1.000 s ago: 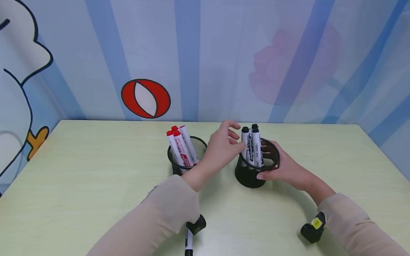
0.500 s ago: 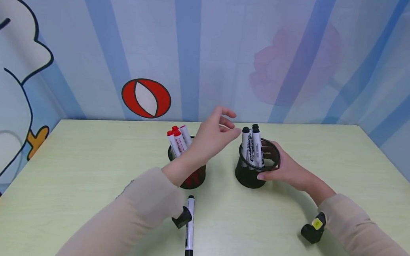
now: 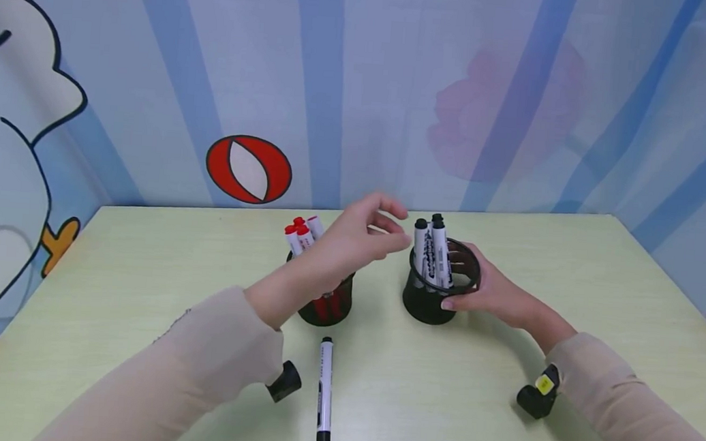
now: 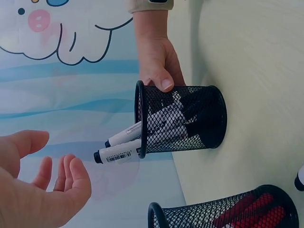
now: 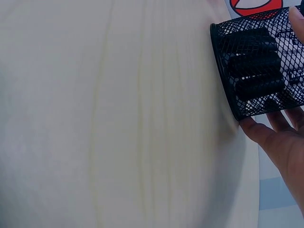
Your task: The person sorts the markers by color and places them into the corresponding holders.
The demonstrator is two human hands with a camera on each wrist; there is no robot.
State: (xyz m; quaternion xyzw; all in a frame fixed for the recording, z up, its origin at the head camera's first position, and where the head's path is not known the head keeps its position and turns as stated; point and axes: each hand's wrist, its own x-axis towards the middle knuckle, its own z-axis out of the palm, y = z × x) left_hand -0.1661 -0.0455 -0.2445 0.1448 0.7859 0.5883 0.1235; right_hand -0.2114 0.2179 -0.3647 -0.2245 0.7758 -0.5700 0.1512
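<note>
My right hand [image 3: 495, 292] holds the right black mesh pen holder [image 3: 427, 308] by its side, thumb in front and fingers behind. Several black-capped markers [image 3: 441, 257] stand in that holder, leaning to its left. In the head view my left hand [image 3: 360, 238] hovers just left of these markers, fingers loosely bent with nothing between them. The left wrist view shows a gap between this hand [image 4: 45, 187] and the marker ends [image 4: 111, 156]. Beneath my left forearm stands a second mesh pen holder [image 3: 331, 308] with several red-capped markers [image 3: 298, 236], partly hidden by the arm.
One black-capped marker [image 3: 325, 389] lies on the pale table [image 3: 414, 402] in front of the red-capped markers' holder, pointing away from me. A patterned blue backdrop [image 3: 380, 99] rises behind the table's far edge.
My left hand has drawn back leftward from the black-capped markers, and its forearm has swung left, uncovering the lying marker. My right hand and its pen holder stay in place.
</note>
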